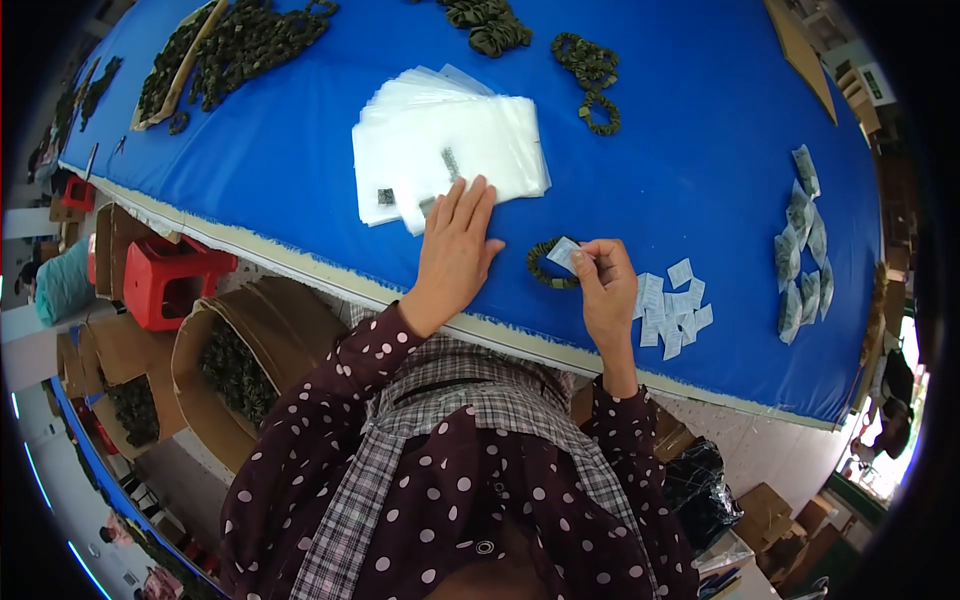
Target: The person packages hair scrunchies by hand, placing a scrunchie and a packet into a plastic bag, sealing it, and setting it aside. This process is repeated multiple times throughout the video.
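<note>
My left hand (455,255) lies with its fingers stretched out on the near edge of a stack of clear plastic bags (500,140). Between the thumb and fingers of my right hand (610,295) is a small white paper slip (562,253). A dark green scrunchie (537,268) lies ringed on the blue table beside those fingertips, and the slip overlaps its right side. Just right of that hand, a loose pile of similar white slips (655,305) is spread on the table.
Filled clear packets (800,235) lie at the table's right. Green scrunchies form heaps at the far left (250,55) and back (585,65). Below the left edge stand a red stool (170,270) and a cardboard box (195,340) holding dark green items.
</note>
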The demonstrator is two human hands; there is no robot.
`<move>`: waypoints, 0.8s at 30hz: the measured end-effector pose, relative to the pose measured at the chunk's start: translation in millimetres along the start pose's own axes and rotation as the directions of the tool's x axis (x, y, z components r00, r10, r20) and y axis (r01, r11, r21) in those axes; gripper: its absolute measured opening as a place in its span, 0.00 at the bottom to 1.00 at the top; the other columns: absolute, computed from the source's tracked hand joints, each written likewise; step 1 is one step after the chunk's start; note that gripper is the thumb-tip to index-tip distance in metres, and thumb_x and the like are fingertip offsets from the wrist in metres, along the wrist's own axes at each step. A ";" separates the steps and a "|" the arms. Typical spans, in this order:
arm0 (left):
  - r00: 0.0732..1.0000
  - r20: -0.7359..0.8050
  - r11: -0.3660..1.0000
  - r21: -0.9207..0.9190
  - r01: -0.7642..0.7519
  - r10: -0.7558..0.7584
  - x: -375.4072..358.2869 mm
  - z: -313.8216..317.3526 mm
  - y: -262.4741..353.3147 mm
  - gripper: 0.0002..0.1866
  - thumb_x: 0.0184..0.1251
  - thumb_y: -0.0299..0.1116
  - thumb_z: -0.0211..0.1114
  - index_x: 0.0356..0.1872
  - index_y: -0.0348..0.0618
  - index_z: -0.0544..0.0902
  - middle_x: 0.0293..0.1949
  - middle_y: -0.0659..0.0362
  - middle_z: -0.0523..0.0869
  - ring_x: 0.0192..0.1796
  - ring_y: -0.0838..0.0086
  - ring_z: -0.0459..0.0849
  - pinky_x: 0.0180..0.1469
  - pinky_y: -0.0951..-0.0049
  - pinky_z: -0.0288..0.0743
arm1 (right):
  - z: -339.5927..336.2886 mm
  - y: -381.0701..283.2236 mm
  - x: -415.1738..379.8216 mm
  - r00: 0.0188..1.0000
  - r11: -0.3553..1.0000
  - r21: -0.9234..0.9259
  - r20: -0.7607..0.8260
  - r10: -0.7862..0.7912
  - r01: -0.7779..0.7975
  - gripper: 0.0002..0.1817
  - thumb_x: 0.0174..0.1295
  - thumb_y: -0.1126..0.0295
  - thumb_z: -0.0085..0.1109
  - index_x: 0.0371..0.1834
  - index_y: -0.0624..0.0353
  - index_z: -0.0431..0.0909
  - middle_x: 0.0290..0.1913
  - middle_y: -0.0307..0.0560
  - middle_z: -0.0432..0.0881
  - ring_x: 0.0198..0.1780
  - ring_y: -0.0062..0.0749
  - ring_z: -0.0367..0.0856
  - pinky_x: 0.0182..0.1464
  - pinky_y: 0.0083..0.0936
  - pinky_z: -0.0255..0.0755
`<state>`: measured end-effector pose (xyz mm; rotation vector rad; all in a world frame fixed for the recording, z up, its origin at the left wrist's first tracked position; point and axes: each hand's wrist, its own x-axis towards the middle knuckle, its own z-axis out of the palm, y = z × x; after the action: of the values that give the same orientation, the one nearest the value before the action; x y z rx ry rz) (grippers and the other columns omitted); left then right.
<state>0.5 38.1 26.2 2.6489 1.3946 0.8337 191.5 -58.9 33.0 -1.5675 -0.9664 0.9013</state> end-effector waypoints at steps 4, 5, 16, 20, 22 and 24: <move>0.956 0.238 0.959 -0.262 -0.107 0.172 -49.5 -20.5 -3.0 0.21 0.65 0.30 0.68 0.60 0.41 0.81 0.55 0.56 0.83 0.62 0.60 0.76 0.66 0.58 0.66 | -27.5 -6.1 -6.0 0.995 0.997 0.034 -0.065 0.075 -0.073 0.06 0.72 0.74 0.62 0.47 0.63 0.79 0.40 0.40 0.81 0.37 0.20 0.75 0.42 0.14 0.69; 0.954 0.247 0.958 -0.267 -0.102 0.170 -53.8 -22.1 -2.2 0.21 0.65 0.30 0.68 0.60 0.41 0.81 0.55 0.56 0.83 0.62 0.60 0.76 0.66 0.58 0.66 | -27.5 -7.9 -8.6 0.994 0.996 0.033 -0.065 0.086 -0.084 0.06 0.72 0.74 0.62 0.47 0.63 0.79 0.40 0.40 0.81 0.37 0.20 0.75 0.42 0.14 0.69; 0.970 0.218 0.922 -0.346 0.176 -0.104 -42.2 -12.0 22.4 0.10 0.64 0.27 0.67 0.46 0.42 0.83 0.41 0.56 0.81 0.44 0.61 0.78 0.50 0.63 0.73 | 20.5 2.5 -8.9 0.988 0.964 0.236 -0.062 0.140 -0.122 0.14 0.73 0.74 0.60 0.58 0.67 0.79 0.43 0.44 0.84 0.40 0.20 0.79 0.44 0.14 0.71; 0.981 0.146 0.916 -0.363 0.172 -0.127 -21.1 -6.4 20.1 0.07 0.64 0.26 0.66 0.43 0.42 0.83 0.38 0.55 0.80 0.38 0.61 0.76 0.44 0.64 0.73 | 17.3 6.5 -5.7 0.987 0.966 0.222 -0.057 0.150 -0.134 0.15 0.73 0.74 0.60 0.59 0.67 0.78 0.42 0.44 0.84 0.40 0.20 0.78 0.45 0.14 0.72; 0.988 0.116 0.928 -0.348 0.134 -0.099 18.3 -3.0 8.2 0.08 0.64 0.26 0.66 0.43 0.42 0.83 0.38 0.55 0.81 0.38 0.60 0.77 0.43 0.64 0.74 | 11.5 5.6 -2.2 0.984 0.968 0.218 -0.096 0.149 -0.126 0.15 0.73 0.74 0.60 0.59 0.67 0.78 0.43 0.44 0.84 0.40 0.20 0.78 0.45 0.14 0.72; 1.000 0.024 0.951 -0.308 0.023 -0.016 72.3 8.1 -10.7 0.08 0.64 0.27 0.67 0.44 0.42 0.83 0.38 0.54 0.82 0.39 0.59 0.78 0.44 0.63 0.75 | 8.6 5.6 -0.8 0.980 0.968 0.218 -0.129 0.153 -0.123 0.15 0.73 0.75 0.60 0.59 0.68 0.78 0.43 0.44 0.84 0.40 0.20 0.78 0.46 0.14 0.72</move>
<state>29.0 102.2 48.4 2.3966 1.1726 0.9319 184.2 -57.2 26.0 -1.5102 -0.6434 0.9395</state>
